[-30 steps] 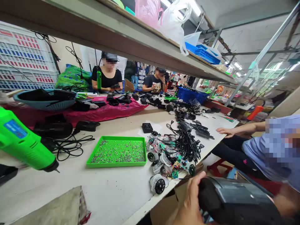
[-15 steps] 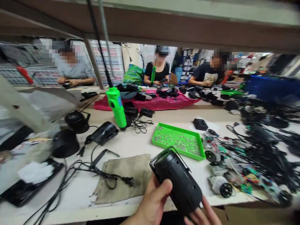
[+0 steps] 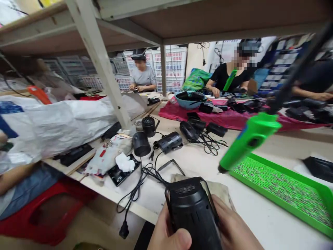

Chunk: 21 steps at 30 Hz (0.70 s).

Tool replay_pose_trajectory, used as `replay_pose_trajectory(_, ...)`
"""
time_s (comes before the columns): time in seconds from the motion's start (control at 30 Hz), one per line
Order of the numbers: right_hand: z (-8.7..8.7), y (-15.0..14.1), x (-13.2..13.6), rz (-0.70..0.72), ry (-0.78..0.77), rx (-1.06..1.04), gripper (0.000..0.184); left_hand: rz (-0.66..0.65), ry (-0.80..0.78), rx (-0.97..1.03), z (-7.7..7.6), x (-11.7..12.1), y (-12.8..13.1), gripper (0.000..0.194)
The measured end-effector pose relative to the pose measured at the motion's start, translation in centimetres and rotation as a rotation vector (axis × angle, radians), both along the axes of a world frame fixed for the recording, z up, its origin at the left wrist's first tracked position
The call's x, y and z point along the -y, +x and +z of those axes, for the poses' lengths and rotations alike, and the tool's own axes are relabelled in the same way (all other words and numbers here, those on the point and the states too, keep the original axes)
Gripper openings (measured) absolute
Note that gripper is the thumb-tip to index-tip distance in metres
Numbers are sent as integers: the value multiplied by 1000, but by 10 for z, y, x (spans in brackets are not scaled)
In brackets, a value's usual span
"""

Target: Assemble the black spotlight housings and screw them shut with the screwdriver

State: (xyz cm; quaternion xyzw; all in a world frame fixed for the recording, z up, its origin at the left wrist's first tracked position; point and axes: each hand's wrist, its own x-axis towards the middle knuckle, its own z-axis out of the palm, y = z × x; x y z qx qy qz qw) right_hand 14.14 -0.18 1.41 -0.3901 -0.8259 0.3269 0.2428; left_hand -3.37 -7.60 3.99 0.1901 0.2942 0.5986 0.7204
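Both my left hand (image 3: pixel 171 231) and my right hand (image 3: pixel 235 227) grip a black cylindrical plastic housing (image 3: pixel 194 215) low in the view, with a thin wire loop along its top end. Just beyond it lies a worn grey-beige cloth (image 3: pixel 221 187). A bright green electric screwdriver (image 3: pixel 247 144) hangs on its cord to the right of my hands, above a green tray of small screws (image 3: pixel 283 189). Black housings with tangled cords (image 3: pixel 169 142) lie on the table ahead.
A white shelf post (image 3: pixel 101 59) rises left of the housings, beside a white sack (image 3: pixel 59 123). Two co-workers sit across the table, near a pink cloth (image 3: pixel 229 118) and blue basin (image 3: pixel 188 100). A red stool (image 3: pixel 44 215) stands below left.
The view has swung left and the tray has moved to the lower right. The black housing now points upward, its end facing me, and both hands still grip it.
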Motion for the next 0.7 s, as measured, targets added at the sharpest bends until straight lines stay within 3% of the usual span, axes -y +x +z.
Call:
replay_pose_trajectory(0.2, 7, -77, -11, 256, -35, 48, 32, 323, -6, -141, -5, 2, -39, 64)
replay_pose_trajectory(0.37, 7, -127, -26, 329, -86, 49, 25, 507, -74, -185, -1, 4, -58, 63)
replay_pose_trajectory(0.53, 3, -160, -35, 329, -168, -73, 34, 581, -99, -136, 6, 4, -68, 71)
replay_pose_trajectory(0.7, 3, -152, -39, 237, -147, -141, 18, 519, -93, -140, 16, 7, -64, 74)
